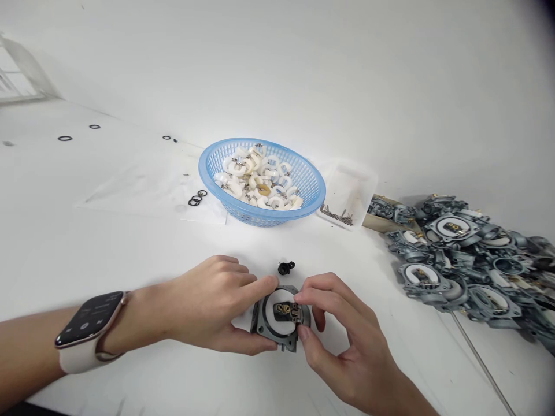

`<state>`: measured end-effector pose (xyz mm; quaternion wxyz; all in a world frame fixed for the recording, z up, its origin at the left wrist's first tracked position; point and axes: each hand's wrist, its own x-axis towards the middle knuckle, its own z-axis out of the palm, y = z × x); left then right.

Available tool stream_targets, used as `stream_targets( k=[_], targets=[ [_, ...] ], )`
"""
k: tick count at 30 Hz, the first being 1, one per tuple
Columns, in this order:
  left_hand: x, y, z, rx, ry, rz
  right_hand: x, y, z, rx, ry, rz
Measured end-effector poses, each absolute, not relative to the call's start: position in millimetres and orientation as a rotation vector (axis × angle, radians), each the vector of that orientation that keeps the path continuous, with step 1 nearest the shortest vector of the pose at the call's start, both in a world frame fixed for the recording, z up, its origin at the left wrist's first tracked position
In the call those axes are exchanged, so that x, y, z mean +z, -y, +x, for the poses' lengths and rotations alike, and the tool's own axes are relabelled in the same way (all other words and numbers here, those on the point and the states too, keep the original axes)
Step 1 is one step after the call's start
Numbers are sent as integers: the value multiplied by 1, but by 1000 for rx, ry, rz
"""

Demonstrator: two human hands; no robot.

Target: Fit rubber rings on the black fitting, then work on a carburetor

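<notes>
A grey metal carburetor body lies open side up near the table's front, a white ring-shaped float and brass parts inside it. My left hand grips the body from the left, index finger at the far edge and thumb at the near edge. From the right, my right hand has thumb and index fingertip at the two ends of the float's hinge. Whether a pin sits under those fingertips is hidden. Just beyond the body is a small black fitting.
A blue basket of white floats stands behind, beside a clear tray of metal pins. Several carburetors are heaped at right, a thin rod before them. Black O-rings lie at left.
</notes>
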<state>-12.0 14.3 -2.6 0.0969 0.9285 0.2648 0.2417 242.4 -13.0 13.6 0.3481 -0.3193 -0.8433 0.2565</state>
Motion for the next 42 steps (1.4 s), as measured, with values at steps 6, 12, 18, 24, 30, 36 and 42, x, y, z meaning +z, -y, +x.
stream_targets(
  k=[6,12,18,24,30,36,42],
  targets=[
    [-1,-15,-12,711,-786,2757,14,13,243,706,2190,-819],
    [-1,-15,-11,712,-787,2763,15,13,243,740,2161,-825],
    [-1,-14,-11,724,-791,2761,14,13,243,777,2170,-817],
    [-2,-15,-11,719,-784,2758,16,15,243,792,2195,-786],
    [-1,-15,-11,726,-794,2770,16,15,243,781,2193,-791],
    [-2,-15,-11,731,-789,2781,14,15,243,715,2164,-811],
    [-2,-15,-11,718,-790,2767,14,13,243,703,2152,-827]
  ],
)
